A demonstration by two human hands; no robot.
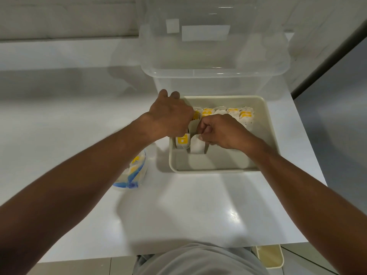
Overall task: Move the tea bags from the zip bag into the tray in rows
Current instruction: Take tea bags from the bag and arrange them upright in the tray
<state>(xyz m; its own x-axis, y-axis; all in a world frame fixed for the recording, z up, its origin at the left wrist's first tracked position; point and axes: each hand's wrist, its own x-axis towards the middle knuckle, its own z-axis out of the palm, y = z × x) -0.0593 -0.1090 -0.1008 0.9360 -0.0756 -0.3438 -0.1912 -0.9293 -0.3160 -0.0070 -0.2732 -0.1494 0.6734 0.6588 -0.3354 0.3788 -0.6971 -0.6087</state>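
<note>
You are starting row 2 in the tray (266,124): your right hand (220,130) pinches a tea bag (197,146) upright, your left hand (170,118) curls steadying its neighbours. Next, reach the zip bag (133,171) beside the tray.

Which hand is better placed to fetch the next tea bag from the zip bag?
Left, probably. The zip bag lies left of the tray, under the left forearm; the right hand is inside the tray, fingers closed on a tea bag.
</note>
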